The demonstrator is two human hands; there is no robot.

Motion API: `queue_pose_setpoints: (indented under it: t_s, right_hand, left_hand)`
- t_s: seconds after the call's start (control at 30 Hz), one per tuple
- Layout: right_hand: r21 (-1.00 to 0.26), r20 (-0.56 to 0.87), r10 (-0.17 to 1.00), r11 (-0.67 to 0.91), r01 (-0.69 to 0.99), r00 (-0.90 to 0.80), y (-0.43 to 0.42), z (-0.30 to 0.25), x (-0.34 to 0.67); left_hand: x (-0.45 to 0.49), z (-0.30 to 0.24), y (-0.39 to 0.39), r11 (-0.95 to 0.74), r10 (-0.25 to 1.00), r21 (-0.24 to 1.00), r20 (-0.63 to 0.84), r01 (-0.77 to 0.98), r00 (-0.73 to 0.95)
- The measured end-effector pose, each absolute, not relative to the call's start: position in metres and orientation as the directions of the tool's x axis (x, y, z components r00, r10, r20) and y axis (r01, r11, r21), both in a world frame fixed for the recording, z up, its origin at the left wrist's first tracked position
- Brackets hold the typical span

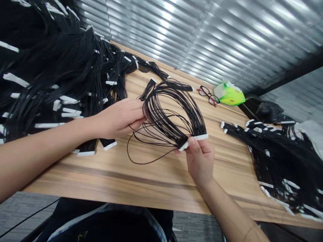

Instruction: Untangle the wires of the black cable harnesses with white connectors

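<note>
Slatted metal blinds (202, 33) are filling the upper background, while a wood-grain table (161, 181) is running diagonally across the frame, with grey carpet (32, 208) showing at lower left. Dark clothing (108, 225) is occupying the bottom edge.

The left hand (118, 117) is entering from the left, fingers closed together and curled, and is holding the looped wires of a black wire harness (174, 107) near the middle of the table. The right hand (199, 161) is coming up from the lower right, pinching a white connector (201, 136) between thumb and fingers. The harness is arching between the two hands, its many thin wires fanning out, with a few long loops (141, 158) sagging toward the table. A second white connector is lying alongside the pinched one, at the same end of the harness.

A large heap of black wires (70, 67) with white connectors is spreading across the upper left, and a smaller heap (280, 158) is lying at the right. Glasses (204, 91) and a green-yellow packet (230, 95) are resting beyond the work, near a black bag (267, 111).

Handling judgement: the harness appears light and limp, and its loose loops seem prone to snagging. The rigid connector housings look like the safest hold; pulling on single wires risks tangling.
</note>
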State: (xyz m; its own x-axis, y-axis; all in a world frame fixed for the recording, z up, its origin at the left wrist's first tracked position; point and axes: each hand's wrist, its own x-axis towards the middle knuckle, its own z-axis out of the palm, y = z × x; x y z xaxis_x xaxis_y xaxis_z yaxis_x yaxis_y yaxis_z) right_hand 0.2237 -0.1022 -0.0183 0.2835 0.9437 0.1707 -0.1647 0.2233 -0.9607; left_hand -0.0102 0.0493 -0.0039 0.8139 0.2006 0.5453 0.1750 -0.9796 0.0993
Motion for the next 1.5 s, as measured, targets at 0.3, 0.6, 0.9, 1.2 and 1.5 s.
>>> queue_pose_setpoints:
  t_s: [0.3,0.6,0.9,1.2,1.5]
  right_hand:
    - [-0.988,0.136,0.955,0.151,-0.040,0.262,-0.095,-0.024,0.228]
    - [-0.993,0.112,0.977,0.106,0.043,0.182,-0.095,-0.023,0.228]
    - [-0.996,-0.001,0.986,0.013,-0.085,0.165,-0.091,-0.027,0.227]
    - [-0.997,0.000,0.976,0.016,-0.073,0.219,-0.089,-0.027,0.230]
    - [-0.971,-0.050,0.975,0.003,-0.240,0.217,-0.084,-0.022,0.233]
  left_hand:
    - [-0.016,-0.004,0.051,-0.854,0.489,0.045,0.412,0.519,0.769]
    - [-0.018,-0.001,0.063,-0.866,0.500,0.076,0.130,0.494,0.856]
    - [-0.011,-0.011,0.047,-0.895,0.428,-0.013,0.255,0.446,0.867]
    - [-0.020,0.005,0.056,-0.835,0.446,-0.163,0.359,0.525,0.820]
    - [-0.024,-0.011,0.065,-0.970,0.244,0.074,0.370,0.234,0.897]
